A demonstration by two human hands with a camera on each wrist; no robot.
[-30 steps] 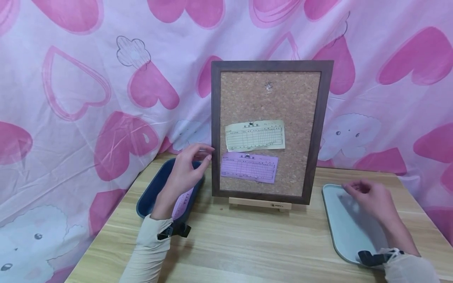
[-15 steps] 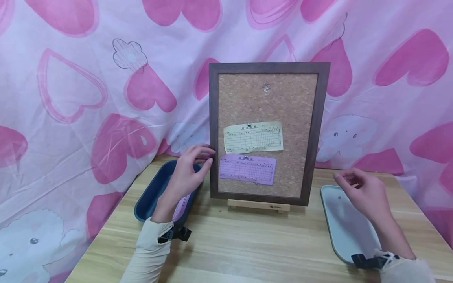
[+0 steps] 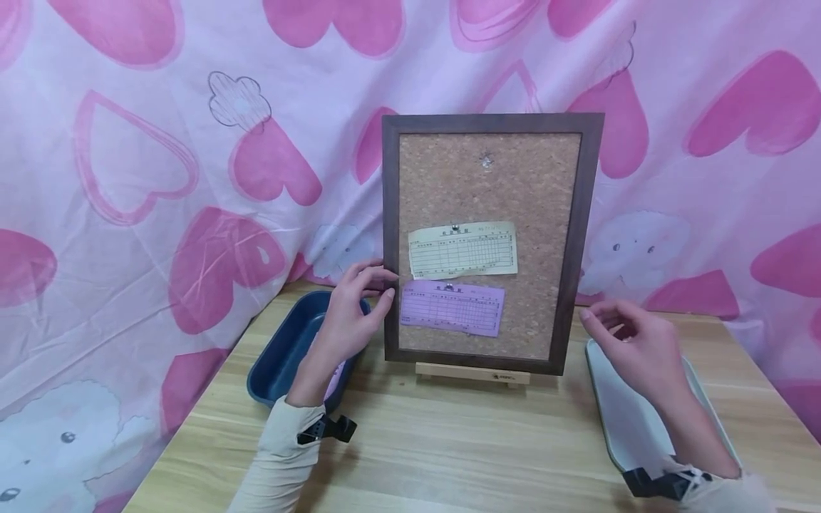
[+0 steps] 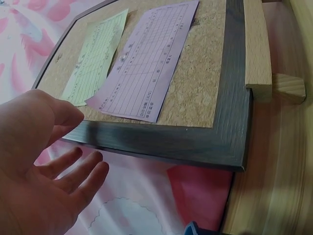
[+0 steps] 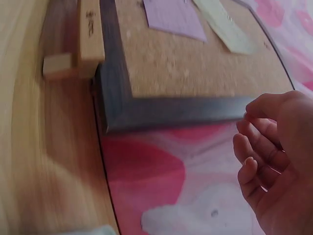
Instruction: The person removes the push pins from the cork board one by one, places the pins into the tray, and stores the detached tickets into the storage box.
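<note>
A cork board (image 3: 494, 192) in a dark frame stands propped on a small wooden easel (image 3: 471, 372). Clips or pins fasten two printed slips to its lower part: a pale green slip (image 3: 463, 251) above a purple slip (image 3: 452, 308). My left hand (image 3: 349, 313) is at the frame's left side, fingertips right at the edge, fingers loosely bent. To the right, my right hand (image 3: 641, 345) hovers over the far end of a pale tray (image 3: 631, 420), fingers loosely curled near the frame's right edge. In the right wrist view nothing shows between that hand's fingers (image 5: 259, 147).
A dark blue bin (image 3: 282, 356) sits at the left, partly behind my left forearm, with a pinkish-purple slip (image 3: 335, 381) in it. Small silvery pins (image 3: 486, 161) cluster near the board's top. A pink heart-patterned cloth (image 3: 154, 157) hangs behind the wooden table (image 3: 449, 456).
My right hand has moved left from over the tray toward the board's right edge. My left hand stays at the frame's left side, slightly farther onto it.
</note>
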